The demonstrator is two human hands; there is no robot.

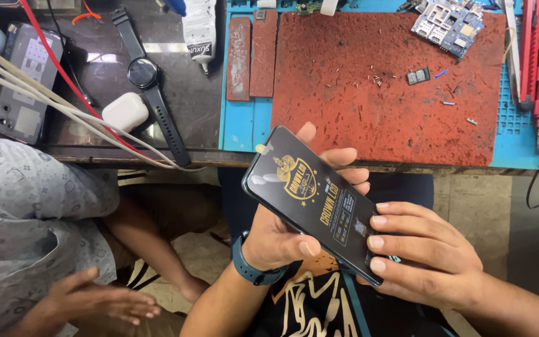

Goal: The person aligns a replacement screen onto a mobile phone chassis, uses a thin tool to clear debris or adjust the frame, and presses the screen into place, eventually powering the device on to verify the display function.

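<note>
Dark and cluttered, the counter (176, 93) runs across the top of the view, with a blue work mat (244, 125) on its right part and a worn red pad (382, 87) laid over that mat. Small screws (375, 80) lie scattered on the red pad, along with a tiny dark component (418, 76). A bare circuit board (449, 22) rests at the pad's upper right corner, and red-handled tools (534, 56) stand along the far right edge. On the darker left part of the counter sit a black wristwatch (145, 75), a white earbud case (125, 111), a white tube (199, 28) and a grey phone back (25, 81), with pale cables (45, 100) and a red wire (63, 75) crossing over them.

Below the counter's edge, the person holds a black smartphone (313, 200) tilted, its screen covered by a dark protective film printed in gold. The left hand (282, 237), with a blue band on its wrist, is closed around the phone from beneath, thumb pressed on the lower screen and fingertips showing past the upper edge. The right hand (425, 256) grips the phone's lower right end, its fingers lying flat across the glass.

At lower left, another person in a patterned shirt (26, 212) sits beside, with an open hand (104, 299) hovering low.
</note>
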